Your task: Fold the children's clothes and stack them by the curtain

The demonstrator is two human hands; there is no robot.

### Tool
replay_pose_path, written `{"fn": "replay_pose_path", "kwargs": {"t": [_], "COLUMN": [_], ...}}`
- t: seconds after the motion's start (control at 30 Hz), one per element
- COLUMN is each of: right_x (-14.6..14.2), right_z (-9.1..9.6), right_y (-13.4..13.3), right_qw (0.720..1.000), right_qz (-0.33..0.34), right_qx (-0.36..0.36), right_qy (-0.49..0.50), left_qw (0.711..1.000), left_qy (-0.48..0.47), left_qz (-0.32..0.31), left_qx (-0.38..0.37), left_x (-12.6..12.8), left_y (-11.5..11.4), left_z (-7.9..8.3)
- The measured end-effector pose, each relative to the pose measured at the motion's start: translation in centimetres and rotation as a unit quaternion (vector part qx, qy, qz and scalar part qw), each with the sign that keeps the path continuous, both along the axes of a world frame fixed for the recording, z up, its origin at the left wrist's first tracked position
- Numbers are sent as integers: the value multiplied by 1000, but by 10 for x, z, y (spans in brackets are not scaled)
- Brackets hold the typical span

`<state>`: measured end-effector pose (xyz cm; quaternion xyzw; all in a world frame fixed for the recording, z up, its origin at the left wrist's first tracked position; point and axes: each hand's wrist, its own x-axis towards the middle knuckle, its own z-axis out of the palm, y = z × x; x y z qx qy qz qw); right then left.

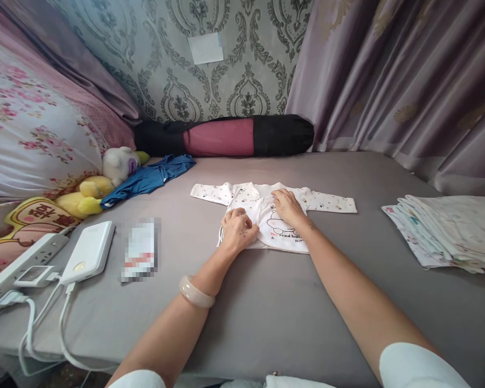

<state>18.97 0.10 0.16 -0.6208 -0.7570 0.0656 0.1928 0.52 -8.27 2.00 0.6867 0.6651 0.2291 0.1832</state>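
Note:
A white baby shirt [285,229] lies spread on the grey sheet, its small-patterned sleeves stretched out to both sides. Its front has a wrap-over edge and a printed cartoon animal with lettering. My left hand [239,230] is on the left half of the shirt, fingers bent and closed on the cloth near the front edge; the fingertips are partly hidden. Thin ties hang beside it at the shirt's left side. My right hand [288,206] rests on the upper right chest, fingers extended and lying on the fabric, covering part of the print.
Folded cloths [448,229] are stacked at the right. On the left are a white power bank [89,252], a power strip [28,264] with cables, a blurred packet [139,250], a blue garment [149,179] and plush toys [119,164]. A black-and-pink roll [222,136] lies along the wall.

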Motion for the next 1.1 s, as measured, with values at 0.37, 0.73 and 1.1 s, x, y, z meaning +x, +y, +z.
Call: {"fn": "replay_pose_path", "kwargs": {"t": [0.37, 0.73, 1.1], "right_x": [-11, -20, -24], "right_z": [8, 6, -9], "right_y": [-1, -4, -19], "right_qw": [996, 997, 1000], "right_qz": [32, -31, -1], "right_qx": [11, 62, 17], "right_qy": [-78, -24, -11], "left_qw": [1000, 1000, 1000], "left_qy": [19, 13, 13], "left_qz": [-11, -11, -18], "left_qx": [-12, -16, -16], "left_x": [0, -1, -4], "left_y": [-3, -2, 2], "left_z": [4, 1, -3]}}
